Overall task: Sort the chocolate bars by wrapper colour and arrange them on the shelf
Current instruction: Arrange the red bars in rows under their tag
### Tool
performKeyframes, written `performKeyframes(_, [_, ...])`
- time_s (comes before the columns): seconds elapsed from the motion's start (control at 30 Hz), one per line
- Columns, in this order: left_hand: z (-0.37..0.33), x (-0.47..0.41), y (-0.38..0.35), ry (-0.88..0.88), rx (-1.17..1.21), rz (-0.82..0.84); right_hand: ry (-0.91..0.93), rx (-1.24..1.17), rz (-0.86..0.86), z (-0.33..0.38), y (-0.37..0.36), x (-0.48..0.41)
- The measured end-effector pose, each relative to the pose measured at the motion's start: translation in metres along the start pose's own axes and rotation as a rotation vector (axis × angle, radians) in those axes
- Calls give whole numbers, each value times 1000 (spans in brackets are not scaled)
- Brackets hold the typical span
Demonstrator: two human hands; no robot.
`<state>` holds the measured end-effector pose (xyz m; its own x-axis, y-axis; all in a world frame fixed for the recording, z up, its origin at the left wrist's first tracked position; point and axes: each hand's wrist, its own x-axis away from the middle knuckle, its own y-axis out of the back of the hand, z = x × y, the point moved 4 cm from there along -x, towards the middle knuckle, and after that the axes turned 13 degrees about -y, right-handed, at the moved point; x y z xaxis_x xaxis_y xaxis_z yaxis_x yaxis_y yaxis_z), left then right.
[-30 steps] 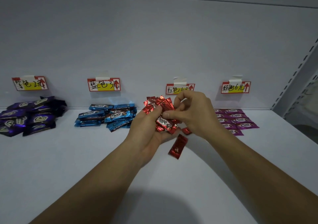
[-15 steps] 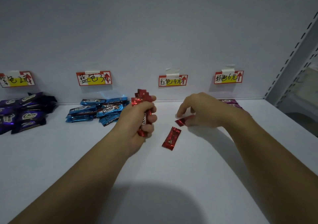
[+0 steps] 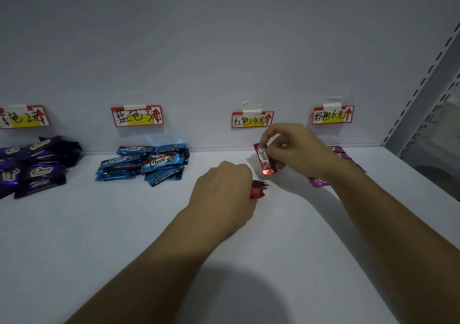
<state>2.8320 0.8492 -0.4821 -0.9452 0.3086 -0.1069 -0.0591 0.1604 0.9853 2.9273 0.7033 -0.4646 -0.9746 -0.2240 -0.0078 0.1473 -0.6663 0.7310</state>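
My right hand point(image 3: 296, 149) pinches one red chocolate bar point(image 3: 264, 158) and holds it upright just above the white shelf point(image 3: 124, 236), below the red price tag point(image 3: 252, 119). My left hand point(image 3: 224, 194) lies knuckles-up on the shelf and grips a bunch of red bars point(image 3: 258, 190); only their crinkled ends show past the fingers. Purple bars point(image 3: 32, 166) lie in a heap at far left, blue bars point(image 3: 146, 161) in a heap beside them. Pink bars point(image 3: 321, 180) lie at right, mostly hidden behind my right forearm.
Handwritten price tags are taped to the back wall: purple point(image 3: 23, 118), blue point(image 3: 137, 115), pink point(image 3: 333, 115). A perforated metal upright point(image 3: 428, 79) bounds the shelf on the right. The shelf's front part holds only my forearms and a shadow.
My right hand picked a red bar off the shelf and raised it upright under the red tag. My left hand came down onto the shelf with its bunch, over where the loose bar lay.
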Motion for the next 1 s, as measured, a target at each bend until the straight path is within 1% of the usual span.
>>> performKeyframes(0.07, [2, 2, 5, -32, -9, -59, -22, -71, -35, 4, 0, 1])
performKeyframes(0.13, [15, 3, 7, -34, 10, -116, -59, -145, -24, 5, -3, 2])
performKeyframes(0.2, [35, 6, 8, 16, 130, -163, -67, -145, -27, 4, -8, 3])
performKeyframes(0.27, [50, 11, 12, 113, 413, -248, -49, -87, -74, 1, -13, 1])
performKeyframes(0.33, [65, 15, 17, 277, 818, -406, -43, -38, -105, 0, -21, -1])
performKeyframes(0.37, [71, 16, 18, 365, 1009, -462, -36, -43, -81, 2, -26, -1])
performKeyframes(0.4, [77, 17, 17, 442, 1156, -480, -20, -61, -41, 4, -34, -1])
performKeyframes(0.43, [81, 17, 17, 501, 1272, -475, 9, -61, -17, 8, -42, -1])
performKeyframes(0.47, [84, 17, 16, 536, 1374, -463, 56, -20, -34, 11, -50, -1])
performKeyframes(0.57, [87, 14, 13, 545, 1618, -467, 200, 289, -215, 22, -68, 1])
performKeyframes(0.6, [87, 14, 13, 546, 1689, -484, 224, 349, -251, 24, -73, 3])
performKeyframes(0.67, [90, 13, 15, 529, 1801, -551, 237, 367, -249, 26, -80, 10])
performKeyframes(0.73, [96, 11, 17, 514, 1864, -612, 243, 386, -228, 27, -87, 17])
performKeyframes(0.8, [100, 11, 16, 508, 1898, -620, 249, 436, -226, 27, -92, 18])
performKeyframes(0.9, [99, 11, 14, 519, 1938, -597, 215, 527, -154, 25, -97, 13])
performKeyframes(1.0, [102, 9, 11, 569, 1937, -618, 194, 554, -93, 22, -96, 7])
